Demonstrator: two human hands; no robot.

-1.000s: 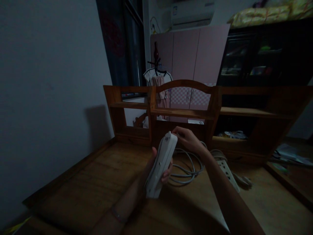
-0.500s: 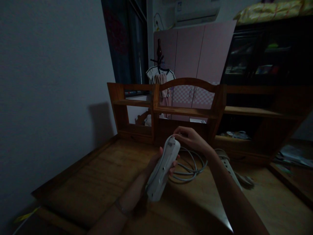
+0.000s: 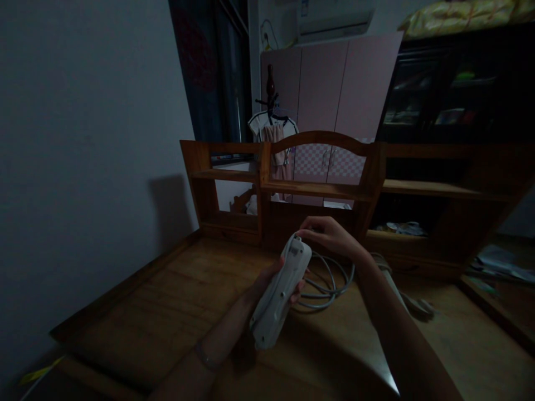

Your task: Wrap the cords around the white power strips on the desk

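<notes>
A white power strip (image 3: 281, 295) is held tilted above the wooden desk, its screwed underside facing me. My left hand (image 3: 271, 277) wraps around its middle, thumb on the near side and fingertips showing on the right edge. At its upper end my right hand (image 3: 328, 235) pinches the grey cord (image 3: 293, 238) where it leaves the strip. Part of that cord lies along the strip's left side. Behind the strip, loose loops of cable (image 3: 330, 289) rest on the desk. My right forearm partly hides a second power strip (image 3: 395, 287).
The wooden desk (image 3: 167, 295) has a shelf unit (image 3: 317, 190) along its back. A bundled cord (image 3: 418, 306) lies right of my forearm. Papers (image 3: 501, 264) are at the far right, and a wall (image 3: 96, 167) rises on the left.
The strip and my left hand have shifted slightly right and down in view. My right hand keeps its pinch at the cord end, moving slightly right.
</notes>
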